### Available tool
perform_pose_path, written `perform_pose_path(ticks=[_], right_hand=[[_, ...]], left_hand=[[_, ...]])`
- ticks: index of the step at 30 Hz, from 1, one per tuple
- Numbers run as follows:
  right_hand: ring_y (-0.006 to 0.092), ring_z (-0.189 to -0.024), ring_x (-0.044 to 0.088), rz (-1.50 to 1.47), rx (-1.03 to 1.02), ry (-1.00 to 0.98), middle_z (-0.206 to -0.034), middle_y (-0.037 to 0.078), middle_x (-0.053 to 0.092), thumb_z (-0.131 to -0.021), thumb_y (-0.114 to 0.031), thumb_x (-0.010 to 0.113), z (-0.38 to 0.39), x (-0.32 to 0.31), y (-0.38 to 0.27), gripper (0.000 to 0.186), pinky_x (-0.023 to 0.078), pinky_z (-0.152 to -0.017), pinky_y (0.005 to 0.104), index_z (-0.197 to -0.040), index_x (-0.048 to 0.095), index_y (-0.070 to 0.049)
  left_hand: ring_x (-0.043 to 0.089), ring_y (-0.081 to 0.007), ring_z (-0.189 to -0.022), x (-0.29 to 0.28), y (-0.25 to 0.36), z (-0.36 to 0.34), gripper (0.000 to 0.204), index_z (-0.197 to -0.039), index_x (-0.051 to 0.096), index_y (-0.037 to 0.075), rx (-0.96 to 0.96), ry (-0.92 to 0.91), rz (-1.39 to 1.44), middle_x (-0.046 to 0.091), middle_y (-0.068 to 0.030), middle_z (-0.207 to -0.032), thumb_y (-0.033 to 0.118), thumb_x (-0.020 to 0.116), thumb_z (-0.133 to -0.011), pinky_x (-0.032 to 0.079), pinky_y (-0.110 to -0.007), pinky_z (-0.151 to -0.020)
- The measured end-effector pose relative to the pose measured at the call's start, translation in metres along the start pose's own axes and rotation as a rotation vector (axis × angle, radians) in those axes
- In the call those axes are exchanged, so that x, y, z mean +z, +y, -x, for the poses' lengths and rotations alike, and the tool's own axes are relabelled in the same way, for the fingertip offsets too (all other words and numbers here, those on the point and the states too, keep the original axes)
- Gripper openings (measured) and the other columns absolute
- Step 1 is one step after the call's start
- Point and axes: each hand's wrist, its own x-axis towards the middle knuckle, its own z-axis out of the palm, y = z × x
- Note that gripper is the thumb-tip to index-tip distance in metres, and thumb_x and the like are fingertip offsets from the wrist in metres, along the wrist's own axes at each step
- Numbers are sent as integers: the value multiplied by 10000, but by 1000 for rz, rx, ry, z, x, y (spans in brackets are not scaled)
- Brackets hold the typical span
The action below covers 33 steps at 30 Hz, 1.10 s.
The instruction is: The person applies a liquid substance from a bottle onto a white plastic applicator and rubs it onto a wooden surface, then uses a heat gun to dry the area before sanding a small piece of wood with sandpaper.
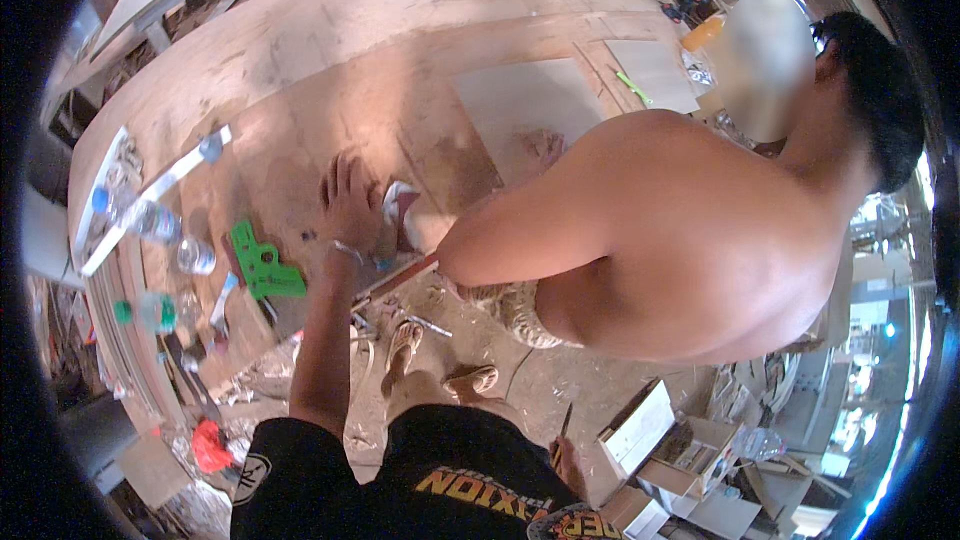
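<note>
My left hand (352, 198) rests on the brown wooden tabletop (290, 155) with its fingers spread, holding nothing. Close by its right side lies a crumpled white and reddish piece (402, 205), perhaps paper or cloth. Low by my side, my right hand (571, 470) is closed around a slim, dark, pointed tool (568, 420) whose tip points up; its exact kind is unclear. A shirtless co-worker (690, 230) leans over the table from the right. One of that person's hands (543, 146) is on a pale flat sheet (520, 100).
A green pistol-shaped piece (265, 265) lies left of my forearm. Clear plastic bottles (155, 221) and a white strip (165, 190) occupy the table's left side. A green slim tool (633, 88) is at the far right. Wooden boxes (690, 450) and scraps cover the floor.
</note>
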Motion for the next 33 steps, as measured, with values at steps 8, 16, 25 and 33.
perform_pose_path(ticks=[8, 16, 25, 33], right_hand=[[243, -589, 621, 140, 86, 74, -734, 107, 637, -832, -420, 711, 15, 32, 13, 470, 530, -559, 353, -1050, 549, -37], [278, -694, 659, 437, -211, 230, -801, 149, 663, -801, -453, 755, 11, -30, 92, 642, 541, -619, 392, -1184, 470, -24], [301, -841, 697, 840, -285, 152, -919, 174, 703, -807, -332, 743, -39, -92, 210, 434, 551, -711, 419, -1074, 624, -10], [220, -717, 660, 215, -188, 40, -906, 101, 689, -862, -235, 651, -141, -280, 246, 309, 513, -585, 372, -1063, 660, 0]], left_hand=[[294, -327, -1455, -21, 22, -12, 582, -1404, 464, 52, -99, -103, -40, 369, -148, -1544, 384, 566, -937, 203, -504, -1181], [496, -357, -1265, -23, 39, -26, 436, -1257, 584, 28, 51, 24, 338, 558, -188, -1343, 328, 576, -941, 358, -463, -1082], [631, -317, -1034, -126, 289, 3, 473, -1222, 609, 7, 774, -1262, 1105, 651, -191, -1184, 389, 600, -944, 469, -422, -911], [684, -297, -944, -26, 655, 334, 257, -1135, 625, 43, 931, -1911, 160, 712, -138, -931, 182, 455, -1001, 508, -391, -870]])
